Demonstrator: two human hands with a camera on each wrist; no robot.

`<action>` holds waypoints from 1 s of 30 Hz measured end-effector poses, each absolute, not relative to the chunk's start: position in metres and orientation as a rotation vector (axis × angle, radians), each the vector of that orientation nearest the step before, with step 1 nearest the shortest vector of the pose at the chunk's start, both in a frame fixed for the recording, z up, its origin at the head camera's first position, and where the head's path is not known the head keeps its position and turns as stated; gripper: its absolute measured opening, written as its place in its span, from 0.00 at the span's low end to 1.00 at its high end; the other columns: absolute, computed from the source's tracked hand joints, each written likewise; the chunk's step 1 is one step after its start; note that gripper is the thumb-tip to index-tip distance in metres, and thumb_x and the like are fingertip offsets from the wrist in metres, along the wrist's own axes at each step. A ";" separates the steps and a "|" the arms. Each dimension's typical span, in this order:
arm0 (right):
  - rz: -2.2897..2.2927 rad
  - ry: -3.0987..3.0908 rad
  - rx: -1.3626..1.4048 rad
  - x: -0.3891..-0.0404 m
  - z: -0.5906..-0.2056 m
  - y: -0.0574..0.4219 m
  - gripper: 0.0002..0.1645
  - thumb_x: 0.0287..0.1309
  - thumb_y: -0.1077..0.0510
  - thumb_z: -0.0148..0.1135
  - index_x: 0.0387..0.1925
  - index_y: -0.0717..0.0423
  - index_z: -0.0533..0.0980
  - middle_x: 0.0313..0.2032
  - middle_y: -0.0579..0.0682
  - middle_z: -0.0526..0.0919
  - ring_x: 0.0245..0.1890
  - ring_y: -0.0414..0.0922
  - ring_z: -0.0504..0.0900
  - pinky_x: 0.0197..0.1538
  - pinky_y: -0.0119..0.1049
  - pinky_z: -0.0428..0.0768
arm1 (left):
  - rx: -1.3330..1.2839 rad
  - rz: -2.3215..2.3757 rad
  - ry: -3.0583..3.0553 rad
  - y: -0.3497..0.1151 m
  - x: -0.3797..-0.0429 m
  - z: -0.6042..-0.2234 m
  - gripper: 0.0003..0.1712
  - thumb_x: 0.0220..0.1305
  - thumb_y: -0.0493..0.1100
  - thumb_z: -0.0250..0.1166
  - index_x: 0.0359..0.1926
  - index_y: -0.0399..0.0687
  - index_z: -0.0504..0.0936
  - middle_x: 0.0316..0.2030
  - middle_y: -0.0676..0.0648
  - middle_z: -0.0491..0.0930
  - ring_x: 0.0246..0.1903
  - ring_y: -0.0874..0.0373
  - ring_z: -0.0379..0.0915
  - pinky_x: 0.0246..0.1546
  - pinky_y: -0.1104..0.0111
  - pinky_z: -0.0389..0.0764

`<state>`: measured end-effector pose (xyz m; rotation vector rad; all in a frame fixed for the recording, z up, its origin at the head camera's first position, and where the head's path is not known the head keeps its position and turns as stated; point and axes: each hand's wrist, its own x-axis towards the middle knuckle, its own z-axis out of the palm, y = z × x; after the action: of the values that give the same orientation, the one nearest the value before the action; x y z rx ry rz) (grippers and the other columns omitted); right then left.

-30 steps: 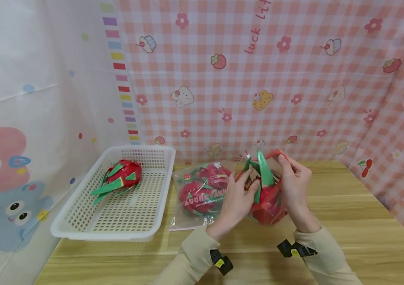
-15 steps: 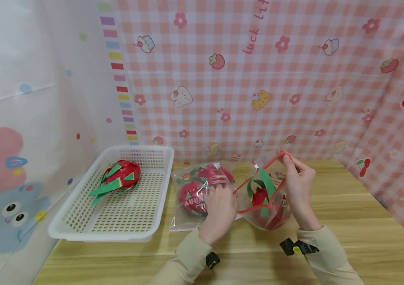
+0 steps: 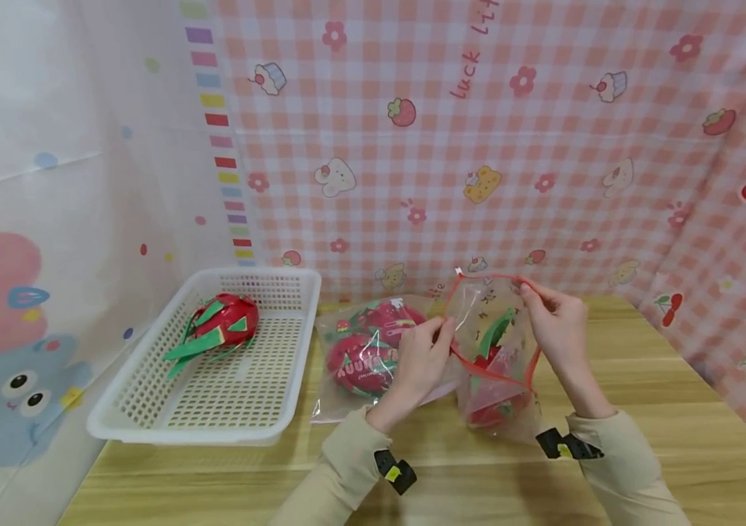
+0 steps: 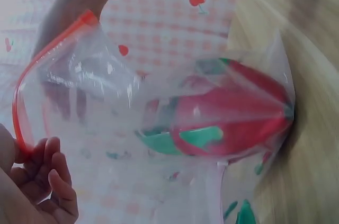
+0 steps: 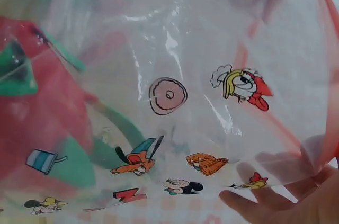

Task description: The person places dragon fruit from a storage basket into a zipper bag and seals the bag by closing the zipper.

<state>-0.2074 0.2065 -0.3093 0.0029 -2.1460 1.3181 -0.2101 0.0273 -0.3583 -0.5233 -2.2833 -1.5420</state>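
A clear zip bag [image 3: 478, 321] with a red zip edge stands on the table, its mouth spread wide. Inside it is a red dragon fruit with green leaves [image 4: 228, 113]. My left hand [image 3: 421, 361] pinches the left side of the red rim. At the rim's far right, my right hand [image 3: 557, 321] pinches the edge between thumb and fingers. Cartoon prints on the bag's wall show in the right wrist view, with the right fingers [image 5: 296, 197] beside them. Left of this bag lies another clear bag [image 3: 336, 405] with dragon fruits in it, partly behind my left hand.
A white plastic basket [image 3: 307, 321] stands at the left of the wooden table [image 3: 636, 409]. One red dragon fruit [image 3: 234, 321] with green leaves lies in it. A pink checked cloth [image 3: 373, 219] hangs behind the table.
My left hand went from the bag's mouth down to the left, then came to pinch the red rim. The mouth now stands taller and the fruit sits lower inside.
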 end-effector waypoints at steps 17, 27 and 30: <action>1.219 -2.366 -0.039 -0.203 -0.299 0.225 0.24 0.65 0.49 0.54 0.56 0.58 0.77 0.52 0.62 0.81 0.31 0.14 0.71 0.27 0.16 0.70 | -0.572 -1.579 -2.363 0.022 -0.205 -0.363 0.22 0.69 0.44 0.53 0.17 0.41 0.76 0.13 0.45 0.75 0.11 0.70 0.56 0.13 0.79 0.55; 1.173 -2.349 -0.033 -0.205 -0.275 0.242 0.25 0.67 0.45 0.50 0.52 0.59 0.79 0.39 0.37 0.86 0.28 0.18 0.74 0.29 0.16 0.72 | -0.658 -1.558 -2.289 0.023 -0.204 -0.343 0.21 0.69 0.44 0.52 0.20 0.41 0.79 0.14 0.45 0.75 0.11 0.70 0.54 0.12 0.79 0.54; 1.160 -2.434 0.019 -0.207 -0.286 0.241 0.27 0.68 0.44 0.49 0.54 0.60 0.77 0.45 0.55 0.85 0.26 0.19 0.74 0.19 0.26 0.64 | -0.600 -1.530 -2.344 0.022 -0.205 -0.349 0.21 0.68 0.44 0.53 0.18 0.42 0.78 0.14 0.45 0.76 0.11 0.70 0.54 0.11 0.79 0.53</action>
<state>-0.2068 0.2413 -0.2856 0.0192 -2.4339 1.1605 -0.2046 0.0219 -0.3486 -0.6003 -2.3438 -1.5299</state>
